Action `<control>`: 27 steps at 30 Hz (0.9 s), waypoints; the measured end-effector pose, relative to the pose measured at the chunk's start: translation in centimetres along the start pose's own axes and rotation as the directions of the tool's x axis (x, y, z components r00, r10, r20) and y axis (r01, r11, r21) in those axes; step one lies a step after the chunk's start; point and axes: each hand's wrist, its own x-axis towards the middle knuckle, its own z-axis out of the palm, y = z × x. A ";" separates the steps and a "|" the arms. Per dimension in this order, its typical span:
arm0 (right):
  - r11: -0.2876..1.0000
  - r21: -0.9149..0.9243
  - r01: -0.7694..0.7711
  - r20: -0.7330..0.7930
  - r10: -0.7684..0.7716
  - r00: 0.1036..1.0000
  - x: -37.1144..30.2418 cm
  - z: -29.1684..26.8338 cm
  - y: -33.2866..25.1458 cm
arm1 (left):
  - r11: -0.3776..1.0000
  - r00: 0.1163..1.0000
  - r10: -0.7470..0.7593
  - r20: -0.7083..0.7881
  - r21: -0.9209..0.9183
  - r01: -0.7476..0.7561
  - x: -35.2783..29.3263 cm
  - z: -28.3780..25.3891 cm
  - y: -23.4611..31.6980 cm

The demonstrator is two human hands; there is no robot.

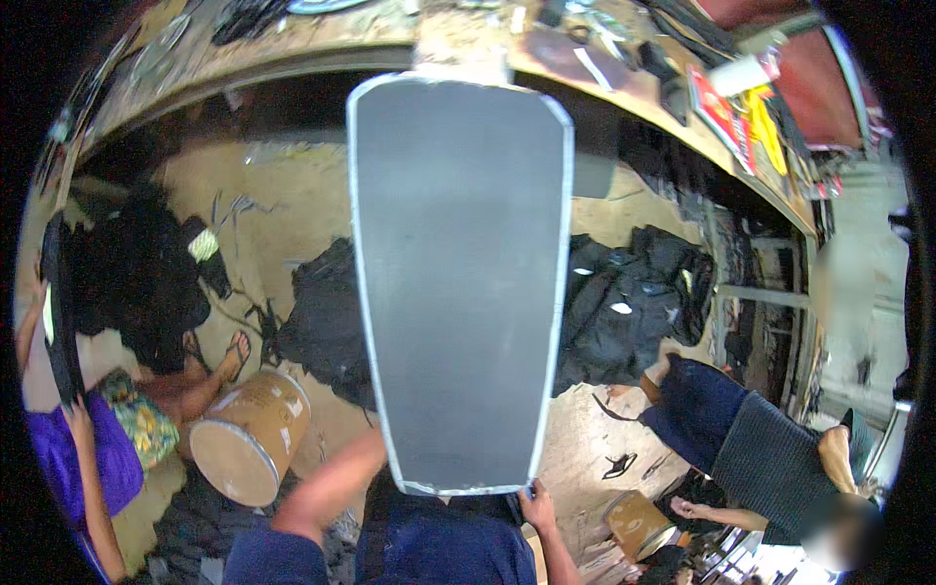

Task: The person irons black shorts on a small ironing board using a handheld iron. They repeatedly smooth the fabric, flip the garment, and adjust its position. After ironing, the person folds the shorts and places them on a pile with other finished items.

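Observation:
A long dark grey flat board (pixel 458 283) with a pale rim stretches away from me, narrower at its near end. From the lower left my left forearm (pixel 336 478) reaches under the board's edge, and the board hides the hand. At the near right corner my right hand (pixel 536 507) is closed on the edge of a black cloth (pixel 492 505) just below the board. Most of that cloth is hidden by the board and merges with my dark clothes.
A cluttered wooden bench (pixel 322 57) runs along the far side. Black garments (pixel 634 302) lie in heaps on the floor on both sides. A brown drum (pixel 255 429) stands at left near a person in purple (pixel 97 453); another person (pixel 770 448) bends at right beside a smaller drum (pixel 636 525).

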 end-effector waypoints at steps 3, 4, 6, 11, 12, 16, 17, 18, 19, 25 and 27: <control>0.993 0.120 -0.010 0.030 0.006 1.000 -2.1 -3.4 -1.9 | 0.974 0.964 0.195 0.181 -0.154 -0.169 -2.8 2.7 13.0; 0.953 0.290 0.094 -0.060 -0.080 0.995 -2.3 -4.8 -2.5 | 0.963 0.942 0.232 0.242 -0.191 -0.188 -3.3 3.3 16.2; 0.800 0.515 0.307 -0.187 -0.245 0.951 -1.7 -8.0 -3.7 | 0.958 0.896 0.252 0.365 -0.223 -0.179 -3.5 3.8 20.3; 0.841 0.538 -0.054 0.239 -0.091 0.967 1.5 -9.0 -8.0 | 0.931 0.964 0.251 0.092 -0.296 -0.214 -4.9 5.6 18.6; 0.861 0.509 -0.026 0.227 -0.105 0.968 1.5 -8.5 -8.9 | 0.915 0.964 0.267 -0.015 -0.311 -0.258 -5.7 5.9 17.2; 0.882 -0.158 0.444 0.095 -0.434 0.896 -2.3 -7.1 -11.8 | 0.819 0.874 0.451 -0.182 -0.305 -0.486 -11.5 5.7 13.6; 0.826 -0.227 0.516 0.181 -0.485 0.856 -4.0 -8.0 -12.0 | 0.877 0.887 0.409 0.213 -0.360 -0.318 -13.1 5.0 13.5; 0.745 -0.258 0.615 0.266 -0.557 0.787 -5.4 -8.5 -12.4 | 0.883 0.863 0.435 0.258 -0.309 -0.353 -14.6 4.0 13.7; 0.688 -0.324 0.649 0.355 -0.548 0.758 -6.5 -9.1 -13.1 | 0.894 0.848 0.428 0.313 -0.288 -0.344 -15.8 2.7 14.3; 0.336 -0.468 0.817 0.709 -0.409 0.574 -5.9 -11.4 -17.3 | 0.867 0.795 0.498 0.347 -0.195 -0.458 -19.6 -6.4 18.6; 0.337 -0.524 0.782 0.630 -0.464 0.623 -4.2 -12.2 -17.9 | 0.898 0.841 0.439 0.315 -0.175 -0.403 -20.2 -8.9 17.2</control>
